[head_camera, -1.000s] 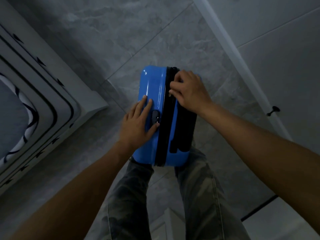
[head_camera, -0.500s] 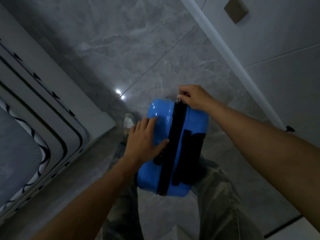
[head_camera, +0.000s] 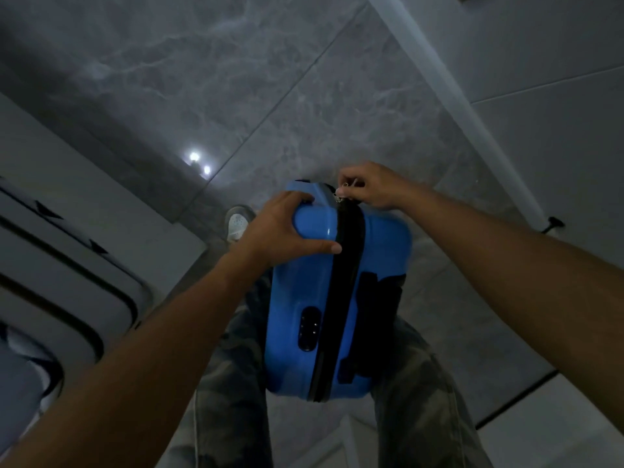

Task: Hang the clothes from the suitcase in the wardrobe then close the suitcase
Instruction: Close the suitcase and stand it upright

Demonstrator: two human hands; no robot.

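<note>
A small blue hard-shell suitcase point(head_camera: 297, 292) stands upright between my legs, its two halves together along a black zipper band point(head_camera: 341, 292). A black combination lock point(head_camera: 309, 327) sits on its left shell. My left hand point(head_camera: 280, 228) grips the far upper corner of the left shell, thumb lying along the top toward the zipper. At the far end of the zipper my right hand point(head_camera: 373, 187) pinches the metal zipper pull point(head_camera: 342, 190). No clothes are in view.
A bed with a grey, black-trimmed cover point(head_camera: 67, 265) fills the left side. White wardrobe doors point(head_camera: 557, 130) with a small dark knob point(head_camera: 552, 224) run along the right. Grey marble floor tiles point(head_camera: 270, 79) lie ahead. My shoe point(head_camera: 236, 222) shows left of the suitcase.
My right hand has drawn the zipper pull from the top of the case to its far end. My left hand moved from over the lock to the far upper corner.
</note>
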